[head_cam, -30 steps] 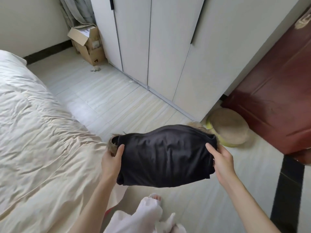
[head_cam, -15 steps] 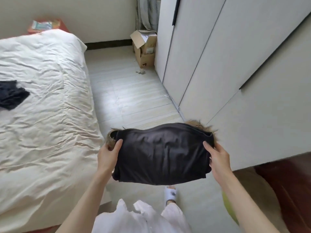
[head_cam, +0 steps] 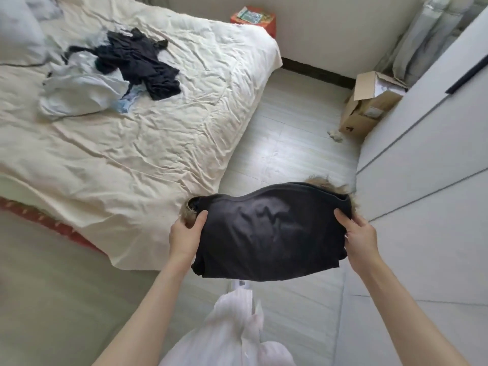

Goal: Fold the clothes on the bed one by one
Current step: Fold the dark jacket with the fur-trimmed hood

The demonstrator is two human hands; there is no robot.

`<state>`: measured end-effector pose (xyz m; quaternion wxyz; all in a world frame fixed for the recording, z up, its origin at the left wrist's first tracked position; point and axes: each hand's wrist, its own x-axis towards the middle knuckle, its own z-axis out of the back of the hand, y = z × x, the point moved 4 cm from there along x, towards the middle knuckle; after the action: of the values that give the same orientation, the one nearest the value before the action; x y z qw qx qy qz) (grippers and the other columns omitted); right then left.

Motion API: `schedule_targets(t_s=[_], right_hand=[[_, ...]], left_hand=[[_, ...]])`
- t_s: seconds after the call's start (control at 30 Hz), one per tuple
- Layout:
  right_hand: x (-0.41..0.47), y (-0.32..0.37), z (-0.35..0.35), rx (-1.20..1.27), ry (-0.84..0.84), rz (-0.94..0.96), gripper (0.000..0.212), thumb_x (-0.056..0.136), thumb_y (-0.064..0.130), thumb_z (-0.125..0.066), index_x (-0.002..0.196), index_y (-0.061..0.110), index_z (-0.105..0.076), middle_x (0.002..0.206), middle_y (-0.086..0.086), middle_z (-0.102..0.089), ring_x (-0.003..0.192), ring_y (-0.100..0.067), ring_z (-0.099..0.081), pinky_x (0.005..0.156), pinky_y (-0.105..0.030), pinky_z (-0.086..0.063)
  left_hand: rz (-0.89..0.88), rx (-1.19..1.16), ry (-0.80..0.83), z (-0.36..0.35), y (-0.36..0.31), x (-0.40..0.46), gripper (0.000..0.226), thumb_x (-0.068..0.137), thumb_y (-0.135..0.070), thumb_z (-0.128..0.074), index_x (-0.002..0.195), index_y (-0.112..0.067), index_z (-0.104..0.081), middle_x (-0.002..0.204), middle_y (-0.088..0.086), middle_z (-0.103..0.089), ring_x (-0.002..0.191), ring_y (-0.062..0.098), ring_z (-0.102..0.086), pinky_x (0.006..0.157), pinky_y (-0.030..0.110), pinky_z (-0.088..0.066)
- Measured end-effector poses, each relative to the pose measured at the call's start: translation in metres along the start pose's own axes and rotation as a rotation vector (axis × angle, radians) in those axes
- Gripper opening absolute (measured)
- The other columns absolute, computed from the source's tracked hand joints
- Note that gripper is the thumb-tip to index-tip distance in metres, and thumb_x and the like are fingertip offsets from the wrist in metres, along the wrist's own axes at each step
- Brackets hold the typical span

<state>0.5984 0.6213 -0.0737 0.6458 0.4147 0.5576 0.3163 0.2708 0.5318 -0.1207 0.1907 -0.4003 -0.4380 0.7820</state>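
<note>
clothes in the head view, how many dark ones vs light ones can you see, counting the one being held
Dark: 2, the folded black garment gripped by the left hand and right hand, and the black garment lying crumpled on the bed.
Light: 1 for certain, a pale blue heap; it may hold more.
Total: 3

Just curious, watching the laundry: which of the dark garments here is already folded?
The black fur-trimmed garment, gripped at its ends by the left hand and right hand. The other dark garment lies crumpled on the bed.
</note>
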Motion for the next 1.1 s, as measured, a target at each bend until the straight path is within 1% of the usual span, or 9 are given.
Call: schedule_targets(t_s=[0.13, 0.23, 0.5, 0.6, 0.73, 0.87, 0.97, 1.03, 1.1], right_hand=[[0.056, 0.027, -0.058, -0.071, 0.168, -0.002, 0.015, 0.090, 0.017, -0.064, 0.103, 0.022, -0.068, 0.097, 0.007, -0.071, 0.087, -0.010, -0.067, 0.070, -0.024, -0.051], [0.100, 0.047, -0.103, -0.136, 0.265, 0.004, 0.015, 0.090, 0.018, -0.064, 0.103, 0.023, -0.068, 0.093, 0.008, -0.072, 0.083, -0.009, -0.067, 0.066, -0.023, -0.051], [0.192, 0.083, -0.225, -0.282, 0.474, -0.047, 0.014, 0.089, 0.016, -0.065, 0.101, 0.022, -0.068, 0.101, 0.002, -0.071, 0.092, -0.016, -0.066, 0.077, -0.033, -0.052], [0.212, 0.084, -0.270, -0.344, 0.583, -0.054, 0.013, 0.091, 0.015, -0.062, 0.096, 0.026, -0.067, 0.101, 0.004, -0.070, 0.095, -0.015, -0.065, 0.078, -0.031, -0.051], [0.234, 0.080, -0.335, -0.418, 0.736, -0.078, 0.015, 0.093, 0.015, -0.059, 0.103, 0.024, -0.066, 0.100, 0.006, -0.069, 0.094, -0.012, -0.064, 0.073, -0.029, -0.050], [0.259, 0.071, -0.408, -0.466, 0.870, -0.066, 0.024, 0.094, 0.014, -0.057, 0.103, 0.036, -0.062, 0.110, 0.010, -0.067, 0.105, -0.008, -0.061, 0.092, -0.036, -0.049], [0.284, 0.061, -0.470, -0.532, 0.943, -0.069, 0.022, 0.094, 0.016, -0.056, 0.105, 0.034, -0.061, 0.113, 0.007, -0.066, 0.108, -0.011, -0.060, 0.097, -0.042, -0.048], [0.304, 0.051, -0.510, -0.613, 0.984, -0.061, 0.021, 0.088, 0.022, -0.059, 0.106, 0.033, -0.061, 0.112, 0.004, -0.067, 0.109, -0.015, -0.060, 0.098, -0.049, -0.048], [0.322, 0.040, -0.547, -0.646, 1.015, -0.069, 0.024, 0.083, 0.025, -0.060, 0.106, 0.034, -0.061, 0.112, 0.004, -0.067, 0.109, -0.015, -0.061, 0.096, -0.049, -0.049]], left_hand=[[0.065, -0.077, -0.187, 0.008, -0.004, 0.024, 0.035, 0.089, -0.037, -0.062, 0.102, -0.005, -0.063, 0.093, 0.003, -0.064, 0.094, 0.022, -0.058, 0.082, 0.030, -0.044], [0.101, -0.129, -0.299, 0.008, -0.009, 0.046, 0.033, 0.090, -0.036, -0.060, 0.101, -0.005, -0.061, 0.092, 0.003, -0.062, 0.093, 0.021, -0.056, 0.082, 0.030, -0.040], [0.252, -0.288, -0.504, 0.007, -0.023, 0.100, 0.025, 0.089, -0.035, -0.062, 0.086, -0.010, -0.058, 0.082, 0.001, -0.060, 0.089, 0.028, -0.058, 0.084, 0.039, -0.046], [0.284, -0.348, -0.592, 0.015, -0.031, 0.113, 0.027, 0.090, -0.032, -0.062, 0.094, -0.006, -0.058, 0.082, 0.000, -0.058, 0.089, 0.025, -0.055, 0.080, 0.033, -0.042], [0.284, -0.379, -0.713, 0.036, -0.039, 0.135, 0.023, 0.091, -0.031, -0.061, 0.102, -0.011, -0.056, 0.093, 0.001, -0.059, 0.091, 0.021, -0.054, 0.080, 0.029, -0.039], [0.263, -0.394, -0.775, 0.056, -0.039, 0.171, 0.013, 0.091, -0.029, -0.060, 0.100, -0.022, -0.055, 0.086, 0.001, -0.059, 0.081, 0.019, -0.055, 0.063, 0.022, -0.043], [0.285, -0.406, -0.804, 0.067, -0.033, 0.209, 0.009, 0.091, -0.030, -0.060, 0.093, -0.035, -0.053, 0.089, 0.000, -0.062, 0.086, 0.020, -0.059, 0.077, 0.035, -0.051], [0.329, -0.409, -0.828, 0.072, -0.027, 0.236, 0.011, 0.091, -0.030, -0.060, 0.101, -0.033, -0.054, 0.094, -0.001, -0.065, 0.091, 0.020, -0.061, 0.087, 0.044, -0.051], [0.345, -0.412, -0.846, 0.079, -0.020, 0.265, 0.019, 0.092, -0.030, -0.059, 0.110, -0.030, -0.054, 0.101, 0.000, -0.067, 0.095, 0.021, -0.062, 0.089, 0.046, -0.051]])
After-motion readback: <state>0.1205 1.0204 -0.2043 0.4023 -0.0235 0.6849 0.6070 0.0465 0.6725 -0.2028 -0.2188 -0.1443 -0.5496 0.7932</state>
